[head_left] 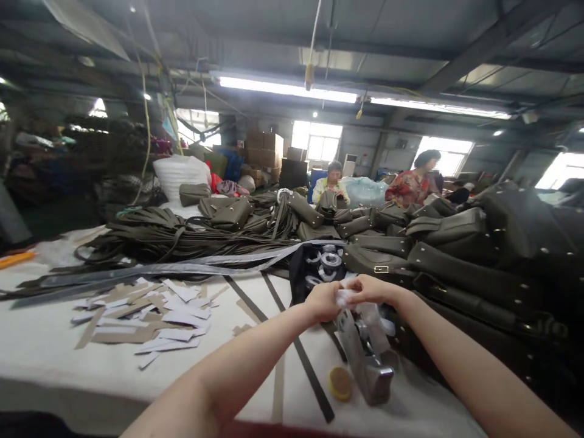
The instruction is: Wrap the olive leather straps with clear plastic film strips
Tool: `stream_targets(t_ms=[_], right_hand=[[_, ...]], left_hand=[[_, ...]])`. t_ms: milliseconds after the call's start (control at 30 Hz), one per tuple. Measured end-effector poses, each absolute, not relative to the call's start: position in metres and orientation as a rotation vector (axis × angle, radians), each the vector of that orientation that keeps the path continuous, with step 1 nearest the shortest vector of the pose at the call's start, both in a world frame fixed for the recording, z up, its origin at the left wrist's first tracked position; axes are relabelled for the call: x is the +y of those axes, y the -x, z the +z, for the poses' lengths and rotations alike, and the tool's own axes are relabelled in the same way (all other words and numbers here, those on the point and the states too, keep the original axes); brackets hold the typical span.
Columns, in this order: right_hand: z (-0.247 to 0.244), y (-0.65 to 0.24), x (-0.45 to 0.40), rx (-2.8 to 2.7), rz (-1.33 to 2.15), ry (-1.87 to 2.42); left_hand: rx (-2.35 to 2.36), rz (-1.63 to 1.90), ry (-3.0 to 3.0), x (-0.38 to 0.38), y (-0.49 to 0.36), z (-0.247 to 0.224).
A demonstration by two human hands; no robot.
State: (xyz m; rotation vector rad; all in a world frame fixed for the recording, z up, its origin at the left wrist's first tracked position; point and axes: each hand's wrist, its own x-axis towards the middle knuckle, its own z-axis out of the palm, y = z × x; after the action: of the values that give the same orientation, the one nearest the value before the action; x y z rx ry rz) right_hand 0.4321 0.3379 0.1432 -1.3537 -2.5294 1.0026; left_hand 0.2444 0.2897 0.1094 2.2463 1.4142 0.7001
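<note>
My left hand [322, 302] and my right hand [370, 288] meet over the table, fingers pinched on a small whitish, translucent piece [345, 295]. Its kind I cannot make out. Just below them stands a metal tape dispenser [378, 383] with clear plastic around its upper part. A yellow disc [340, 383] lies to the left of the dispenser. Behind my hands a black container [297, 274] holds several tape rolls [330, 260]. Dark straps [298, 350] run across the white table [228, 359] beside my left forearm.
Cut white and brown strips [150, 319] lie piled at left. Behind them is a heap of long dark straps [150, 237]. Dark olive bags [447, 231] are stacked along the back and right. Two people [332, 184] are beyond the bags. An orange tool [17, 260] sits far left.
</note>
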Motion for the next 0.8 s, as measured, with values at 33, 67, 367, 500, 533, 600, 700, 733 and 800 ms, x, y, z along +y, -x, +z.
stream_targets(t_ms=[33, 67, 367, 500, 533, 600, 700, 733, 800], right_hand=[[0.137, -0.441, 0.341, -2.532, 0.941, 1.407], [0.129, -0.450, 0.343, -2.526, 0.870, 1.470], [0.069, -0.475, 0.350, -2.427, 0.301, 1.656], [0.066, -0.469, 0.352, -2.428, 0.120, 1.629], [0.066, -0.467, 0.352, -2.426, 0.091, 1.625], [0.066, -0.465, 0.350, -2.417, 0.046, 1.614], [0.069, -0.465, 0.345, -2.399, 0.018, 1.580], [0.069, -0.466, 0.343, -2.395, 0.025, 1.563], [0.071, -0.467, 0.340, -2.383, 0.063, 1.529]], left_hand=[[1.455, 0.697, -2.242, 0.293, -0.242, 0.109], [1.497, 0.704, -2.237, 0.295, -0.240, 0.109], [1.673, 0.766, -2.287, 0.285, -0.223, 0.122], [1.708, 0.965, -2.165, 0.281, -0.219, 0.133], [1.701, 1.058, -2.067, 0.282, -0.218, 0.135], [1.684, 1.201, -1.863, 0.287, -0.215, 0.136], [1.700, 1.266, -1.693, 0.298, -0.209, 0.127], [1.704, 1.278, -1.650, 0.303, -0.207, 0.123], [1.708, 1.292, -1.580, 0.314, -0.200, 0.117]])
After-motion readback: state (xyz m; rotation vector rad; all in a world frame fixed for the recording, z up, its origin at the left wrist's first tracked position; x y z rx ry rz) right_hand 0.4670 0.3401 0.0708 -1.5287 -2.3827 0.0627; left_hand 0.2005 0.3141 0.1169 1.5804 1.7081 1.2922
